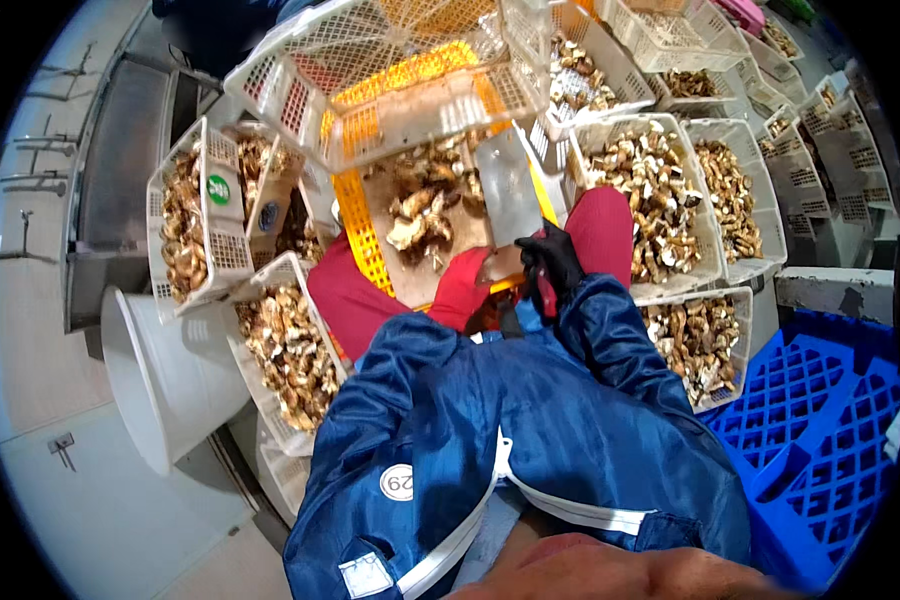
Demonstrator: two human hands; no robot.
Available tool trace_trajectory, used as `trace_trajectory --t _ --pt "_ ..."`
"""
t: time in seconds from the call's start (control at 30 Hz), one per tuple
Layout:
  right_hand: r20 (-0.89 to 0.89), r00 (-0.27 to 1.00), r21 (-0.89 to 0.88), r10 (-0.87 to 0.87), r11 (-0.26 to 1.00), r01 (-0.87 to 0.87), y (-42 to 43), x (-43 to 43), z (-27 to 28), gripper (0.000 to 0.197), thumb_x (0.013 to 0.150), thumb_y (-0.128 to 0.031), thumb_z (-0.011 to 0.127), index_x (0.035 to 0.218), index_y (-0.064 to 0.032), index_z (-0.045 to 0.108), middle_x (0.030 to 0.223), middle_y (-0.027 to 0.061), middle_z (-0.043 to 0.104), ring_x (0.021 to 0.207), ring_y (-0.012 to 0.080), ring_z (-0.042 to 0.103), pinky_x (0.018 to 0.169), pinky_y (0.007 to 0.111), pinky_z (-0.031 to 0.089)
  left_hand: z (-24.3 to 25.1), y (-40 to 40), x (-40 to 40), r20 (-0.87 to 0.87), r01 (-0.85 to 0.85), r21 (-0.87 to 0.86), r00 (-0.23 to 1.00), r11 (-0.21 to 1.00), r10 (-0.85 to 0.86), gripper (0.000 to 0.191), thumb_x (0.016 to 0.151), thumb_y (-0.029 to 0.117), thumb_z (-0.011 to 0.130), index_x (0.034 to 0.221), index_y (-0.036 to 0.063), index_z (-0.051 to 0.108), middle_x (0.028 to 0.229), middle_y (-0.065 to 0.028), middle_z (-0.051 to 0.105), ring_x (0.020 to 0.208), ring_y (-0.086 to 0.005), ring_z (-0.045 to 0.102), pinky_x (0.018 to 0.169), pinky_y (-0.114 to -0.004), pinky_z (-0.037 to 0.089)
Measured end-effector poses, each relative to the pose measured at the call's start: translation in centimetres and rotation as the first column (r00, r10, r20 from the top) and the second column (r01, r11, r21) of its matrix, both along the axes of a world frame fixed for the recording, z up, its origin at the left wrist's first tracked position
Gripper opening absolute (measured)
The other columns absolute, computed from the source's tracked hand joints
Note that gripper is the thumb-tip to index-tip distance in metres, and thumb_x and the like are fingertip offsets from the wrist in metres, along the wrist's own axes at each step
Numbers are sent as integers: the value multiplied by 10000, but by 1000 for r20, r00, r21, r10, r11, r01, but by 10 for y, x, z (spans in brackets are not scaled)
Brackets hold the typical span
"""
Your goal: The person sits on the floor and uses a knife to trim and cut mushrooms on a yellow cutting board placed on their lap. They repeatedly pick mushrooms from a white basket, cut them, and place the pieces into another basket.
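My left hand (457, 289), in a bright red glove or cover, lies at the near edge of a brown board (405, 277). Its fingers are hard to make out. My right hand (551, 259), in a black glove, is curled beside the lower right corner of a flat grey metal plate (511, 184). A dark red elongated piece (546, 291) shows against that glove; whether the hand grips it is unclear. Cut brown and cream mushrooms (420, 217) are heaped on the board ahead of both hands. Under the board is a yellow-orange plastic crate (360, 232), between my maroon-covered knees.
A tilted white basket (412, 112) stands just beyond the mushrooms. White baskets of mushrooms flank me at left (289, 352) and right (649, 202). A white bucket (172, 367) lies at left. Blue plastic pallets (795, 420) are at right. A person in dark clothing (202, 34) is at upper left.
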State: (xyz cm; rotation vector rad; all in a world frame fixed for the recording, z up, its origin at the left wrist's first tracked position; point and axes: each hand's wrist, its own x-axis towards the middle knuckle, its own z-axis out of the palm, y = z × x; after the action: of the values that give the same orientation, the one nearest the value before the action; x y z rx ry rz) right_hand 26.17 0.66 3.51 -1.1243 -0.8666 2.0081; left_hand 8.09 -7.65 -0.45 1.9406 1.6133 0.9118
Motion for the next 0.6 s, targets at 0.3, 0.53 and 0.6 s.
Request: trace_trajectory --t 0.3,0.53,0.6 --pt "932 275 361 -237 670 -648 58 -9 15 584 717 -202 551 1273 -312 407 674 182 591 607 339 588 545 444 463 38 21 -36 72 -260 212 965 942 251 519 612 115 715 1094 57 531 1094 -161 542 1004 -327 503 866 -386 399" --pt "926 267 377 -265 652 -658 57 -29 9 582 726 -195 552 1283 -260 399 670 178 593 574 342 578 533 446 461 60 82 -134 -211 -316 228 907 921 363 715 570 362 736 1168 68 475 1181 -181 477 1072 -368 428 932 -459 318" --pt "925 283 380 -254 628 -679 52 -35 12 576 721 -193 554 1275 -258 411 670 177 592 567 342 576 535 444 462 58 118 -131 -216 -267 134 932 954 291 724 584 394 722 1179 70 468 1190 -178 477 1082 -372 425 947 -449 316"
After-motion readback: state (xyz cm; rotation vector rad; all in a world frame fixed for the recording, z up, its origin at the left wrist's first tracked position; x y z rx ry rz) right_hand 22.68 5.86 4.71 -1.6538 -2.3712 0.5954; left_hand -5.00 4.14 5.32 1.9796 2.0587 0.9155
